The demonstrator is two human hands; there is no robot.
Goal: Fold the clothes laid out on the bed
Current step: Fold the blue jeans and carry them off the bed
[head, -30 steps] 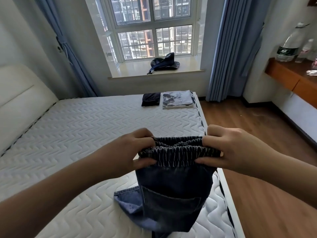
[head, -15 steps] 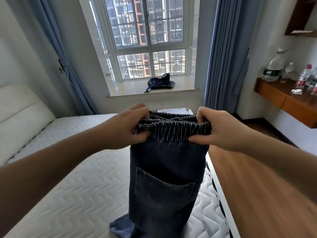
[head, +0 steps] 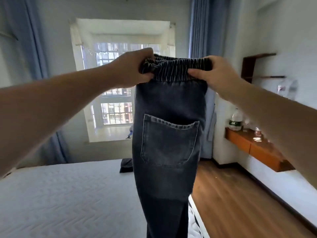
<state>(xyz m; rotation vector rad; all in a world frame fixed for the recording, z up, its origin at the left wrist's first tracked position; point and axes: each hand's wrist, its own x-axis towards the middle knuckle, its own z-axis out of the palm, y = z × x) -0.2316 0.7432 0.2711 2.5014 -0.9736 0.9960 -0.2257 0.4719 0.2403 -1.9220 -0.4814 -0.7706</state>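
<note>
While both hands grip its waistband, jeans hang vertically, legs down.

A dark folded garment lies on the white bed.

Dark blue denim jeans, elastic gathered waistband at top, held up at both ends of the band. Hang straight down below the grip, folded lengthwise, back patch pocket facing cam, legs run out of frame btm.
</note>
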